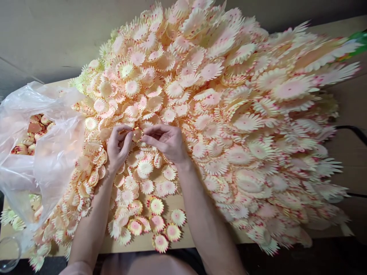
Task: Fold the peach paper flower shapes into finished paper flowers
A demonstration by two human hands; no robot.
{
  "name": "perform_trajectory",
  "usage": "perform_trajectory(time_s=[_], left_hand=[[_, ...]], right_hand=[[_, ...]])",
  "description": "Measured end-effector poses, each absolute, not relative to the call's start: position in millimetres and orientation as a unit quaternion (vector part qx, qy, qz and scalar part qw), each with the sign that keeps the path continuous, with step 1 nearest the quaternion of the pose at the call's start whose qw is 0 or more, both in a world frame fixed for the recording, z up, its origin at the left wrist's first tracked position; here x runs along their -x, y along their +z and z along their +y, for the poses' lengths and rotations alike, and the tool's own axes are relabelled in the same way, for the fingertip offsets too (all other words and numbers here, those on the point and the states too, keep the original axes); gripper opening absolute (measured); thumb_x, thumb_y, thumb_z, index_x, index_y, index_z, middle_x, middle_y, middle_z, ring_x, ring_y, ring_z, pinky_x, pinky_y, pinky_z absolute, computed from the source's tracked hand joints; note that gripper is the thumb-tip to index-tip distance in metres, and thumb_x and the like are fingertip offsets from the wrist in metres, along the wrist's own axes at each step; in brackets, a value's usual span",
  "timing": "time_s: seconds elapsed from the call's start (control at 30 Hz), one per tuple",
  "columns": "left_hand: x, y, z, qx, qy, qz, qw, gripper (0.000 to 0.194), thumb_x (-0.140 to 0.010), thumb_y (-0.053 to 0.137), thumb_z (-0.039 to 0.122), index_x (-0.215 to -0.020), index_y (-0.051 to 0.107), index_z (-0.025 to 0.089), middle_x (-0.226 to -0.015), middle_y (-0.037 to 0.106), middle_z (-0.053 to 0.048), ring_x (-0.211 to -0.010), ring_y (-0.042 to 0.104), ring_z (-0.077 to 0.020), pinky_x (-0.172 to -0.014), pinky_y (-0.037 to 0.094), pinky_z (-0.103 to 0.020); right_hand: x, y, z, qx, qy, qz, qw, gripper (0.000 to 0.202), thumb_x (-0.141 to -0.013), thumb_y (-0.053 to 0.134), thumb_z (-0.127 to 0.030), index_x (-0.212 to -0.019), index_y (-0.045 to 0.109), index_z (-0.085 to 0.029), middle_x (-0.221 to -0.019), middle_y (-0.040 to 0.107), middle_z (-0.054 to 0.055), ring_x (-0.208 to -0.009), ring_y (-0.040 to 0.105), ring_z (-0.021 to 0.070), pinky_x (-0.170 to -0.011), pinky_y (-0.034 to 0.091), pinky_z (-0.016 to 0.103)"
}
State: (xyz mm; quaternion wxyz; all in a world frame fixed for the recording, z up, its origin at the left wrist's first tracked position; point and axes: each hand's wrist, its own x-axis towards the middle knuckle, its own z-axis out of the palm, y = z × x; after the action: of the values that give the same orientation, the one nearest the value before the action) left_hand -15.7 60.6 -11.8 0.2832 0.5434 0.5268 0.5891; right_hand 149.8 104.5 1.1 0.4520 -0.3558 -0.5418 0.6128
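Note:
In the head view, a small cream-yellow artificial flower petal disc [137, 134] with reddish edges is held up between my two hands, over the pile. My left hand [119, 147] pinches its left side between thumb and fingers. From the right, my right hand [166, 142] has its thumb and fingertips closed at the disc's other edge. Around and under both hands spreads a big heap of petal discs [212, 99], cream with pink centres and fringed, red-tipped edges. Several discs [157, 222] lie loose between my forearms, near the table's front edge.
On the left, a clear plastic bag [57, 160] holds cupped flower pieces [36, 130]. A transparent round object [10, 252] sits at the front left corner. The wooden table [183, 235] meets a wall [57, 34] behind. A black cable [351, 131] and something green [358, 42] are at right.

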Motion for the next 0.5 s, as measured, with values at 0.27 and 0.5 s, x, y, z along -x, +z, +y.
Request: perform_trajectory(time_s=[0.27,0.5], left_hand=[[11.8,-5.5,56.3,-0.565,0.579,0.496,0.313,0.019,-0.091,0.066,0.033,-0.101,0.059,0.018,-0.098,0.070,-0.006,-0.091,0.076,-0.0169,-0.078,0.061,-0.022],[9.0,-3.9,54.4,-0.552,0.580,0.479,0.360,0.018,-0.091,0.065,0.032,-0.102,0.060,0.019,-0.105,0.072,-0.009,-0.109,0.072,-0.0234,-0.090,0.061,-0.030]], right_hand=[[-144.4,-5.8,102.8,0.402,0.545,-0.609,0.412,0.028,-0.070,0.084,-0.043,-0.073,0.073,-0.018,-0.068,0.068,0.002,-0.059,0.058,0.0131,-0.055,0.049,0.027],[-148.4,-2.5,102.2,0.394,0.563,-0.605,0.402,0.018,-0.076,0.078,-0.035,-0.079,0.078,-0.017,-0.073,0.075,0.004,-0.063,0.067,0.0158,-0.059,0.055,0.026]])
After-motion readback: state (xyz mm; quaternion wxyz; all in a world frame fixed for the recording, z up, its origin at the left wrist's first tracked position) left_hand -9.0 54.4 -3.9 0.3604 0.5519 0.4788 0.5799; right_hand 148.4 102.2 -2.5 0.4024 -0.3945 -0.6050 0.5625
